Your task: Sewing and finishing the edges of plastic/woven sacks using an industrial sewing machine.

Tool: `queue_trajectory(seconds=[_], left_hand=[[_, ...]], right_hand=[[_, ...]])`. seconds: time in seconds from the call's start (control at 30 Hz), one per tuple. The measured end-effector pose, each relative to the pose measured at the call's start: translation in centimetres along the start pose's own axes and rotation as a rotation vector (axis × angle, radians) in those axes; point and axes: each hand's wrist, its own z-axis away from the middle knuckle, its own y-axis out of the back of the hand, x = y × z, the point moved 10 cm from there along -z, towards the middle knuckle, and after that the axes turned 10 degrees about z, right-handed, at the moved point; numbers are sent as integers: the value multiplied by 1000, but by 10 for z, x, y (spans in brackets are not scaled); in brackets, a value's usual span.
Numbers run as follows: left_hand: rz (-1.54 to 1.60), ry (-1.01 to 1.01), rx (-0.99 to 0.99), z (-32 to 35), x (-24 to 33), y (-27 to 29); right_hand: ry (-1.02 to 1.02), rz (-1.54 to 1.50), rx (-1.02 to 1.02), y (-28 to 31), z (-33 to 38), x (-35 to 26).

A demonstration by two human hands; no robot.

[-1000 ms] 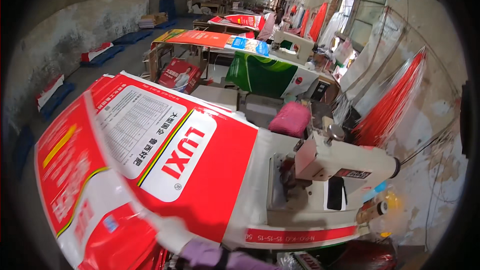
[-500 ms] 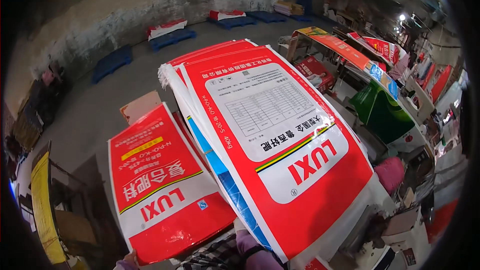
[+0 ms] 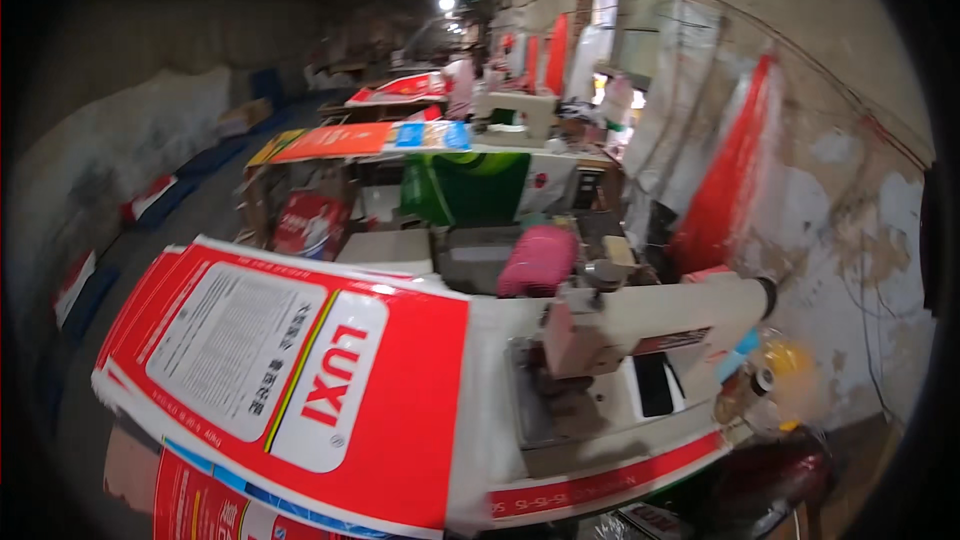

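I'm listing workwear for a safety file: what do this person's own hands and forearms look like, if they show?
Neither hand nor forearm is in view now, so I cannot describe them. A second ago a lavender sleeve with a dark band showed at the lower edge; it has since left.

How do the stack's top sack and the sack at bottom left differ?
The top sack shows nearly whole; the lower sack is cut off by the picture's bottom edge. The top sack has a white panel of fine print; the lower sack's visible part shows none. Both are printed red and white.
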Motion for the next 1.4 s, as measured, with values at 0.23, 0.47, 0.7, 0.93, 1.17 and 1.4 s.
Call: queue_trajectory(seconds=[0.23,0.47,0.7,0.93,1.17,1.4], left_hand=[[427,-1473,-137,68,422,-127],[-260,-1162,-416,47,433,-277],[670,-615,-818,28,426,-260],[1058,-483,-281,-11,442,-116],[1061,-688,-808,29,437,-156],[341,-909,-510,21,423,-198]], right_hand=[[301,125,-124,68,109,-52],[71,-98,426,181,161,-26],[-555,-38,646,211,185,139],[-637,14,1056,254,183,87],[-264,144,1063,274,188,1],[-270,-520,1187,230,134,47]])
